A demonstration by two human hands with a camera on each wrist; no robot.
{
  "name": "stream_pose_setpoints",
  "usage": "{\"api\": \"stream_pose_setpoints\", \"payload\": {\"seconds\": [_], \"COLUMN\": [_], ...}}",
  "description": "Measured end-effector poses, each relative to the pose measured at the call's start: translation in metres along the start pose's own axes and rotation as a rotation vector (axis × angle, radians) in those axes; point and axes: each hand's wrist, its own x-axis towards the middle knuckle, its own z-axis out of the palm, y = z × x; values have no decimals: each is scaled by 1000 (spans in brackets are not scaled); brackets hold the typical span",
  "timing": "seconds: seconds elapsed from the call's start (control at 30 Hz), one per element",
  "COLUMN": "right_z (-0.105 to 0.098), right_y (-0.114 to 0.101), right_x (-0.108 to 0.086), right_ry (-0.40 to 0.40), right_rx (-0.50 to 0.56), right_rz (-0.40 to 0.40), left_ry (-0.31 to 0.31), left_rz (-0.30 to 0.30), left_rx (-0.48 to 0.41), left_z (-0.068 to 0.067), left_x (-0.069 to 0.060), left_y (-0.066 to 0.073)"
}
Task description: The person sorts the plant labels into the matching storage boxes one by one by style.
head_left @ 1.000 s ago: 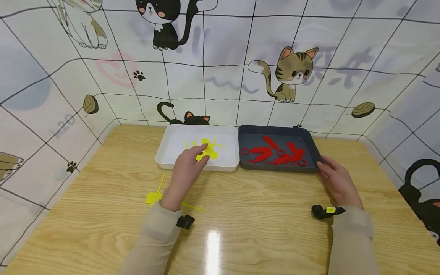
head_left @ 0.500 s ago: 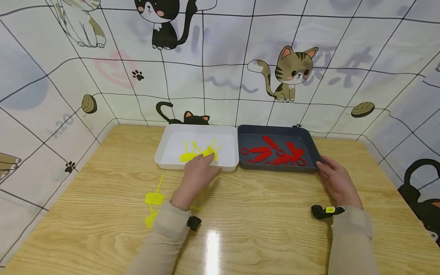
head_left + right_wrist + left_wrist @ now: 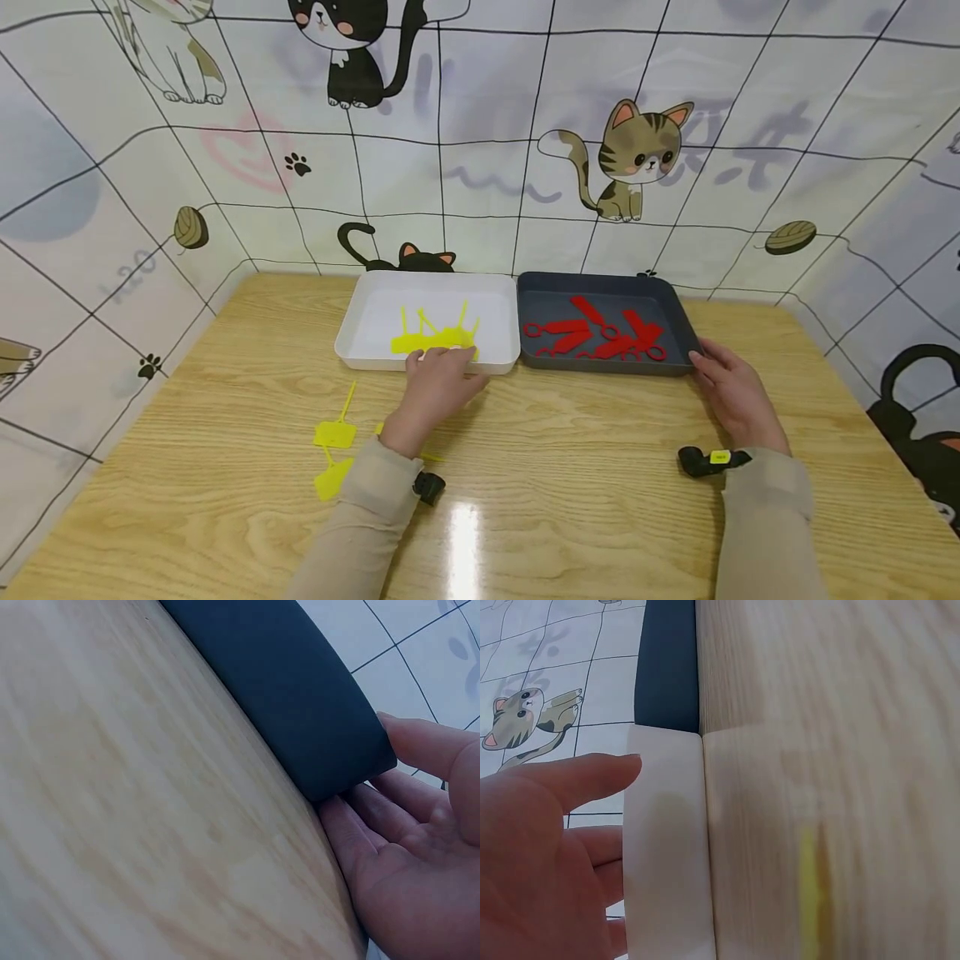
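Observation:
My left hand (image 3: 442, 387) reaches over the front rim of the white tray (image 3: 352, 321), fingertips at the near end of the yellow tags (image 3: 431, 340) inside. In the left wrist view the thumb of that hand (image 3: 547, 855) lies at the white wall (image 3: 667, 847), while its other fingertips are hidden behind the wall. My right hand (image 3: 738, 396) holds the dark tray (image 3: 600, 287) by its front right corner. The right wrist view has the thumb of this hand (image 3: 420, 847) on the rim and fingers against the dark wall (image 3: 292, 690). Red tags (image 3: 573, 333) lie in the dark tray.
Loose yellow tags (image 3: 335, 434) lie on the wooden table (image 3: 562, 500) left of my left forearm, and others are partly hidden by that arm. The two trays stand side by side, touching. A cat-patterned sheet (image 3: 480, 167) rises behind them.
My left hand has moved right and back towards the front rim, uncovering yellow tags in the white tray and on the table. My right hand has stayed at its corner.

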Motion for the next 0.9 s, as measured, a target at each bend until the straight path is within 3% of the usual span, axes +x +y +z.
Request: {"api": "stream_pose_setpoints", "payload": {"seconds": [0.9], "right_z": [1], "right_y": [-1], "right_x": [-2], "right_ry": [-12], "right_rx": [14], "right_rz": [-13], "left_ry": [-42], "left_rz": [40], "left_rx": [11], "left_z": [0], "left_x": [1], "left_y": [-4]}}
